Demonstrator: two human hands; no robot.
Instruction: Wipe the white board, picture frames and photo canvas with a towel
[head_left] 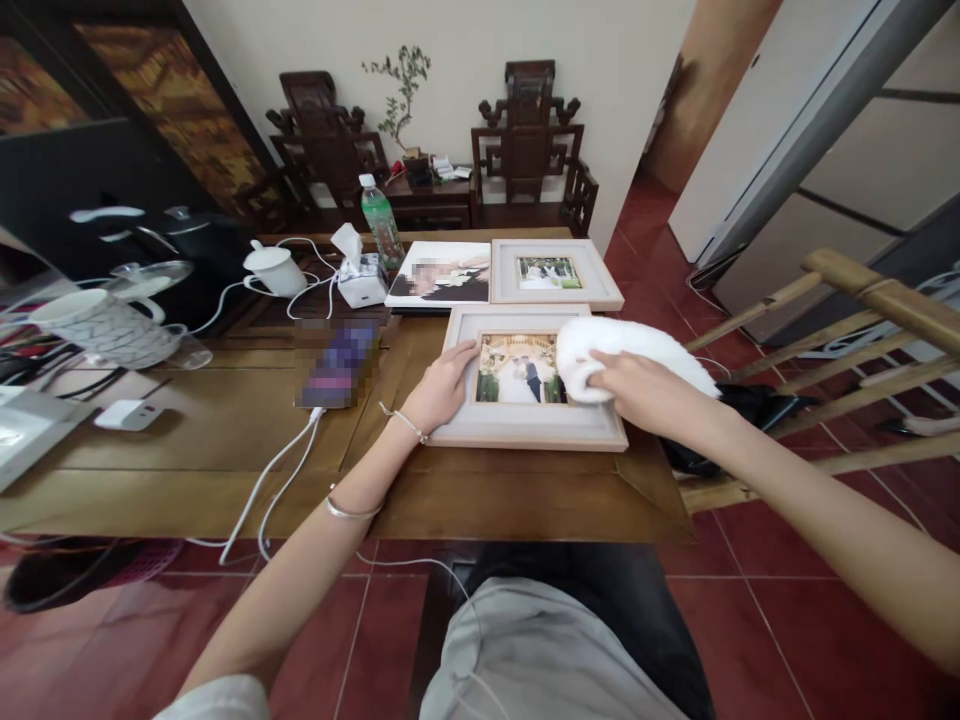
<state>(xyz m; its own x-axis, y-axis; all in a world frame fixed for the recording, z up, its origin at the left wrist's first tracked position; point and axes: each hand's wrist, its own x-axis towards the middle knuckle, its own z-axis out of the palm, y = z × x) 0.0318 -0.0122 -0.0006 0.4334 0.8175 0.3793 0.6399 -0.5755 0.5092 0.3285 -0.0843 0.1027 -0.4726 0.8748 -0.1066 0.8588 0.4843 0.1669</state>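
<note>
A light wooden picture frame [525,440] with a wedding photo inside lies flat near the table's front edge. My left hand [444,385] grips its left side, fingers together over the border; the thumb is hard to make out. In my right hand [637,390] is a bunched white cloth [637,350], pressed against the right part of the frame and covering its upper right corner. Just behind lie a second framed photo [551,272] and, to its left, a white-edged photo panel [442,272].
Left on the wooden table [187,430] are a phone [337,365] with a white cable, a tissue box [364,280], a green-labelled bottle [382,220], a lidded white cup [274,268] and a patterned mug [109,325]. A bamboo chair [870,290] stands at the right.
</note>
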